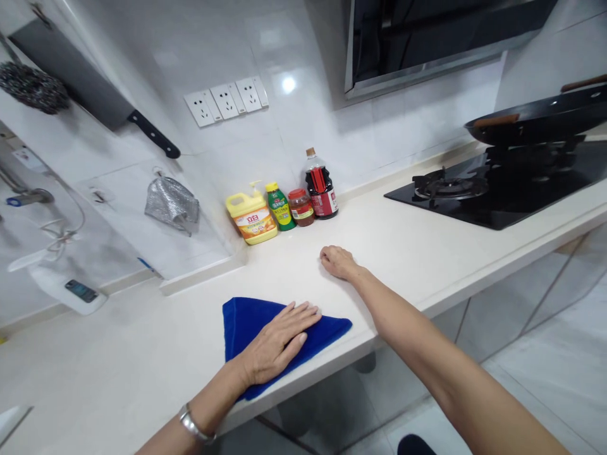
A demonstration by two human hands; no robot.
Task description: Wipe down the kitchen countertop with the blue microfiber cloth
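My left hand (pixel 277 341) lies flat, palm down, on a folded blue cloth (pixel 246 319), its fingers stretched out. The cloth forms a rough triangle on the white countertop (pixel 379 253), with one side along the front edge. Farther back and to the right, my right hand (pixel 337 261) rests on the counter with its fingers curled into a loose fist. Nothing shows in it, though its palm side is hidden. Beyond it against the wall stand a dark sauce bottle (pixel 321 186) and a red-lidded jar (pixel 301 207).
Left of the jar are a green bottle (pixel 281 208) and a yellow detergent jug (pixel 253 218). A gas stove (pixel 502 196) with a black wok (pixel 535 120) occupies the right. At upper left hang a cleaver (pixel 78 76) and a silvery mesh cloth (pixel 171 202).
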